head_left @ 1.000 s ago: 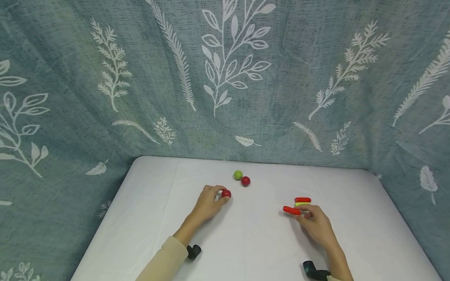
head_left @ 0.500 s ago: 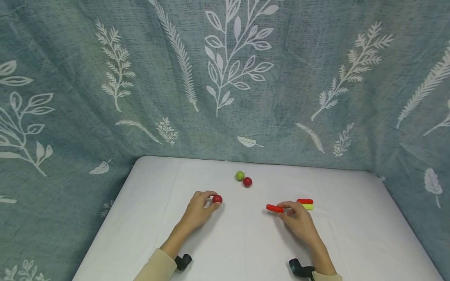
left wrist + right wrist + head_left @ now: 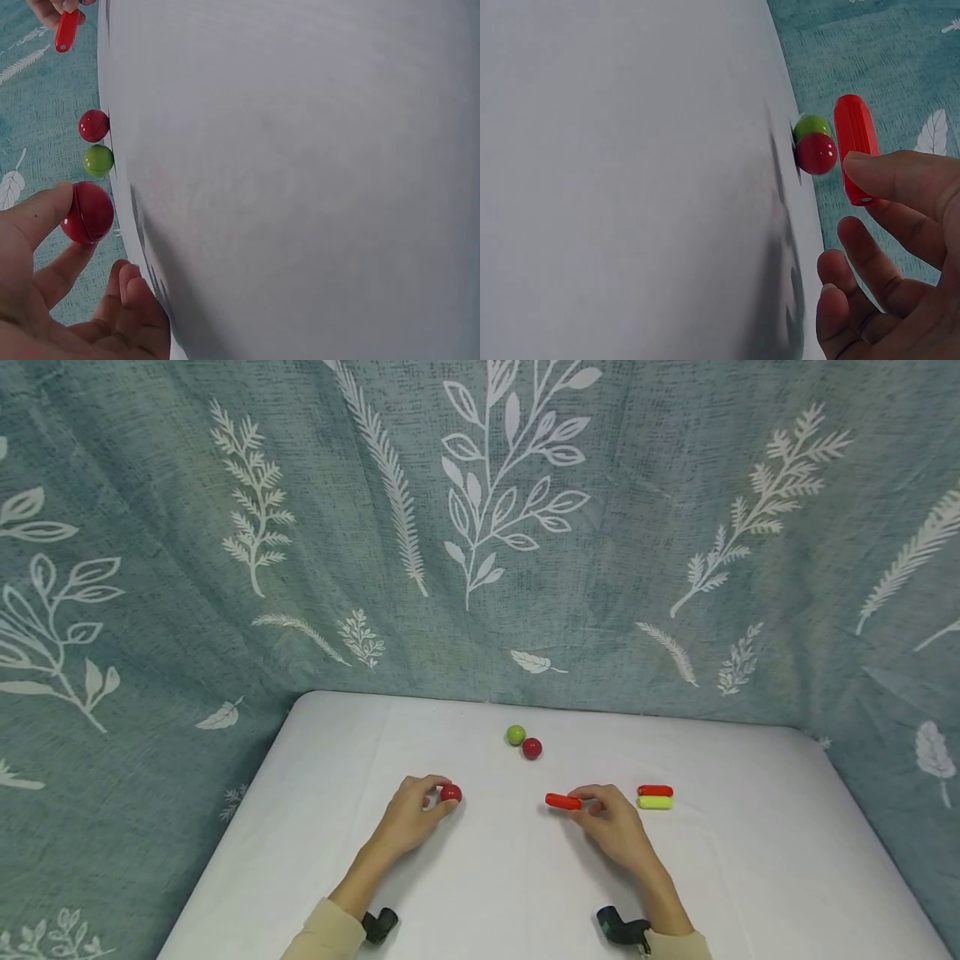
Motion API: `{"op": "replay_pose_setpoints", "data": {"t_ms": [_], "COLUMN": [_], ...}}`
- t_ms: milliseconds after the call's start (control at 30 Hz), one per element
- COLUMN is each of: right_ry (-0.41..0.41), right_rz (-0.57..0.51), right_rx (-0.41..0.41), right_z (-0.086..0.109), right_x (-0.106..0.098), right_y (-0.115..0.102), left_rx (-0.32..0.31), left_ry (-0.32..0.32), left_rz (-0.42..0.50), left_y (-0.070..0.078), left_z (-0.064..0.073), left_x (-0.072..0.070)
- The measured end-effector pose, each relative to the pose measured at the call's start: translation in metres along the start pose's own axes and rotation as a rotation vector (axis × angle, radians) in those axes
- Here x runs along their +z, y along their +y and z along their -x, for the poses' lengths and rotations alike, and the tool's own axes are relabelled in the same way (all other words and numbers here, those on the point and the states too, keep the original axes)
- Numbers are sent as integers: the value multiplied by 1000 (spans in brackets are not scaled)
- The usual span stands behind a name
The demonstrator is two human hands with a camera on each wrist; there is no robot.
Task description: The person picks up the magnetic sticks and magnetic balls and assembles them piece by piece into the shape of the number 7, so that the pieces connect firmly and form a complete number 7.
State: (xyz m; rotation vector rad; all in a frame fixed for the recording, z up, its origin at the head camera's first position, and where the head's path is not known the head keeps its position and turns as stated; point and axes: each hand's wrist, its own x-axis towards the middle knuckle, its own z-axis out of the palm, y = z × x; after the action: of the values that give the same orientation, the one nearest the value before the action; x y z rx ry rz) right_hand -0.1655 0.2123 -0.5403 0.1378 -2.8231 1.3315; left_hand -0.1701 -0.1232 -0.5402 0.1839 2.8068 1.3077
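In the head view my left hand (image 3: pixel 408 814) pinches a glossy red ball (image 3: pixel 451 793) between thumb and fingertip, held up off the table. A seam runs round that red ball (image 3: pixel 91 213) in the left wrist view. My right hand (image 3: pixel 617 827) pinches a short red oblong plastic piece (image 3: pixel 563 802), also raised. From the right wrist, this red oblong piece (image 3: pixel 857 146) shows rounded ends and lengthwise grooves; its exact kind I cannot tell. Farther back on the table a green ball (image 3: pixel 515 735) and another red ball (image 3: pixel 532 748) lie side by side.
Right of my right hand, a second red oblong piece (image 3: pixel 655 791) lies alongside a yellow-green one (image 3: pixel 655 803). A white cloth covers the table (image 3: pixel 480 893). Behind it hangs a teal leaf-patterned curtain (image 3: pixel 420 635). Dark camera mounts (image 3: pixel 380 925) sit at both wrists.
My right hand has carried the red oblong piece leftward, away from the other two pieces. My left hand has drawn its red ball left and nearer to me, away from the other balls.
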Motion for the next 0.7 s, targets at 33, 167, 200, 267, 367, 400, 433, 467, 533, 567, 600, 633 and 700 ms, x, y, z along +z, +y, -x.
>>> {"op": "replay_pose_setpoints", "data": {"t_ms": [33, 167, 200, 267, 367, 400, 433, 467, 533, 567, 600, 633, 700], "right_ry": [-3, -14, -16, -20, -33, -37, -40, -45, -51, -54, -56, -59, -62], "right_rz": [-3, -19, -24, -34, -50, -54, -61, -67, -77, -82, -85, -88, -90], "right_rx": [5, -9, -12, -18, -13, -13, -11, -8, -9, -10, -12, -12, -14], "right_z": [-1, -3, -3, -5, -7, -7, -8, -8, -10, -10, -11, -12, -12], "right_x": [2, 9, 10, 14, 20, 22, 24, 26, 29, 31, 33, 35, 38], "right_y": [-1, -4, -5, -7, -10, -11, -12, -14, -16, -18, -19, -20, -23], "left_rx": [0, -11, -16, -26, -33, -30, -28, -25, -20, -20, -20, -27, -31], "left_ry": [-2, -10, -12, -17, -25, -28, -31, -31, -33, -35, -37, -39, -41], "left_rz": [-3, -6, -6, -2, 1, -1, 0, 0, -1, 1, 2, 6, 9], "left_y": [-1, -3, -3, -4, -4, -5, -5, -5, -6, -7, -7, -8, -8], "left_z": [0, 2, 2, 2, 2, 3, 3, 3, 3, 2, 2, 2, 2], "left_x": [0, -1, -1, -1, -2, -2, -2, -2, -2, -2, -1, -1, -1]}}
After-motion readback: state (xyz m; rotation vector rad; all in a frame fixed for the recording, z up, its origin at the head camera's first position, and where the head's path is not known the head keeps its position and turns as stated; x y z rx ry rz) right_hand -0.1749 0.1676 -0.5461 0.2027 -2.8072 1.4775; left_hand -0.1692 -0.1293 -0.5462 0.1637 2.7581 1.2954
